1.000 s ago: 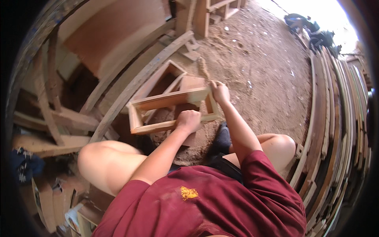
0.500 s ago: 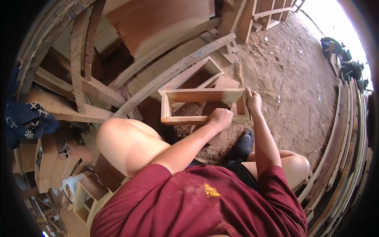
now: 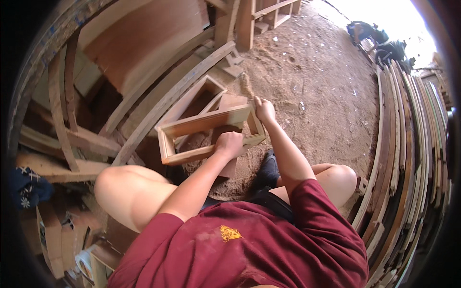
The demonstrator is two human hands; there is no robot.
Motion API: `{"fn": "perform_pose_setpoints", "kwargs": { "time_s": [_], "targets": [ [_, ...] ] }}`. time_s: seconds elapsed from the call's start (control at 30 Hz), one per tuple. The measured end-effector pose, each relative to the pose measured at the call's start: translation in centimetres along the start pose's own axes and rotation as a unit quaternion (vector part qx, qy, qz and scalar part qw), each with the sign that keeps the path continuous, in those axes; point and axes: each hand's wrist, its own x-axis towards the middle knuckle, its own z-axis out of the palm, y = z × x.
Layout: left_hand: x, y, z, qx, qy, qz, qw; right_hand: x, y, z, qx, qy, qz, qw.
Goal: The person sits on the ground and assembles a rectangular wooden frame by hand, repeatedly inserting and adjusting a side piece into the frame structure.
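Observation:
A rectangular wooden box frame (image 3: pixel 189 157) is held in front of me, with its long sides slanting up to the right. My left hand (image 3: pixel 230 145) is closed over the near long side, right of its middle. At the far right corner, my right hand (image 3: pixel 264 110) has its fingers wrapped round the frame's edge. Beyond the held frame lies a second wooden frame (image 3: pixel 178 102) of similar shape, partly covered by it. A flat piece of wood (image 3: pixel 233 101) shows just behind the held frame, near my right hand.
Long timber strips (image 3: pixel 394 158) are stacked along the right. Wooden beams (image 3: pixel 175 89) and a large brown panel (image 3: pixel 144 43) fill the far left. Sawdust-covered ground (image 3: pixel 312 91) stretches ahead. Dark blue cloth (image 3: pixel 30 188) hangs at the left, above wooden boxes (image 3: pixel 50 235).
The view has turned to the right, so the surroundings sit farther left. The held frame has tilted, its right end now pointing farther away. Both hands keep their hold on it.

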Motion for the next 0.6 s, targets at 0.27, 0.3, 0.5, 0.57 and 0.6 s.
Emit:
{"fn": "perform_pose_setpoints", "kwargs": {
  "time_s": [0.27, 0.3, 0.5, 0.57, 0.6],
  "targets": [
    [-0.2, 0.7, -1.0, -0.012, -0.005, -0.034, 0.999, -5.3, 1.4, -3.6, -0.126, -0.084, -0.054, 0.987],
    [-0.4, 0.7, -1.1, -0.028, 0.007, -0.034, 0.999, -6.9, 1.4, -4.7, -0.139, -0.112, -0.068, 0.982],
    [0.9, -3.7, -2.1, -0.069, 0.36, 0.011, 0.93, -10.0, 2.3, -10.5, -0.275, -0.267, -0.135, 0.914],
    [1.1, -7.4, -3.9, 0.1, 0.371, -0.027, 0.923, -9.6, 3.1, -10.6, -0.262, -0.274, -0.151, 0.913],
    [0.8, -9.5, -3.9, 0.145, 0.329, -0.085, 0.929, -9.5, 3.5, -10.1, -0.238, -0.278, -0.137, 0.921]
  ]
}}
